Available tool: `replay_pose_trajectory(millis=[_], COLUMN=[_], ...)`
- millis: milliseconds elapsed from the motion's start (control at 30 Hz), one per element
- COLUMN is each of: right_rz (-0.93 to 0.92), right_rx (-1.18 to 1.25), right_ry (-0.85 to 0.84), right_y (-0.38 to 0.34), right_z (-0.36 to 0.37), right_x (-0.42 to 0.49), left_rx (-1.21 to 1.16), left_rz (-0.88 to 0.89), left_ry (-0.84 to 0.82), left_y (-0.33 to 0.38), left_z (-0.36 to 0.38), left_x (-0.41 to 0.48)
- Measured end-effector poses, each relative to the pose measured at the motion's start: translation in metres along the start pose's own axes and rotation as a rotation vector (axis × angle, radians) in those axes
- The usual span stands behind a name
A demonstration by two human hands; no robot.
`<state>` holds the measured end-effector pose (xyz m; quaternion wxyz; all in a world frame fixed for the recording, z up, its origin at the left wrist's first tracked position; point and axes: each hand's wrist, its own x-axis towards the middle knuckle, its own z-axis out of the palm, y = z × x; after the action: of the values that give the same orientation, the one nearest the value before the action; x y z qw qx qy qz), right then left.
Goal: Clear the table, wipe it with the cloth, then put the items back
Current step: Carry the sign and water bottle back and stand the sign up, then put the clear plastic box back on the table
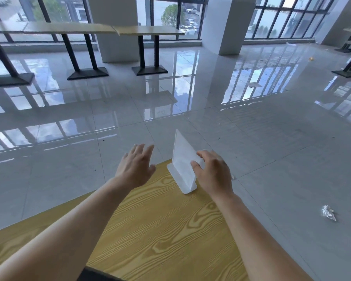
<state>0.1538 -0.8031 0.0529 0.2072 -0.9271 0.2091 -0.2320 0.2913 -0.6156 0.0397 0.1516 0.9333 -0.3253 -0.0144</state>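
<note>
Right hand (213, 171) fingers grasping sign stand (182, 159) (table (160, 230) edge), left hand (137, 165) fingers released

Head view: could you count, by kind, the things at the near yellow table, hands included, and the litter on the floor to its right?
white stand: 1, at the far corner of the yellow table
hands: 2, the left hand open above the table, the right hand gripping the stand
crumpled paper on the floor: 1
Total: 4
</note>
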Motion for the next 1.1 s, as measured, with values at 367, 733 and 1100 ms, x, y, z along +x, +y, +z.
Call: replay_pose_trajectory(millis=[367,733,1100], right_rz=[-0.225,-0.457,-0.673], right_rx=[-0.108,-0.158,-0.089], right_ry=[-0.280,-0.404,-0.449], right_y=[-0.083,-0.178,-0.325], right_z=[0.000,0.013,0.032], right_x=[-0.048,-0.100,-0.187], left_rx=[0.186,0.220,0.177], left_rz=[-0.095,-0.303,-0.505], left_ry=[0.043,0.132,0.264], left_y=[-0.031,-0.079,-0.162], left_z=[-0.051,-0.102,-0.166], left_x=[-0.108,-0.230,-0.385])
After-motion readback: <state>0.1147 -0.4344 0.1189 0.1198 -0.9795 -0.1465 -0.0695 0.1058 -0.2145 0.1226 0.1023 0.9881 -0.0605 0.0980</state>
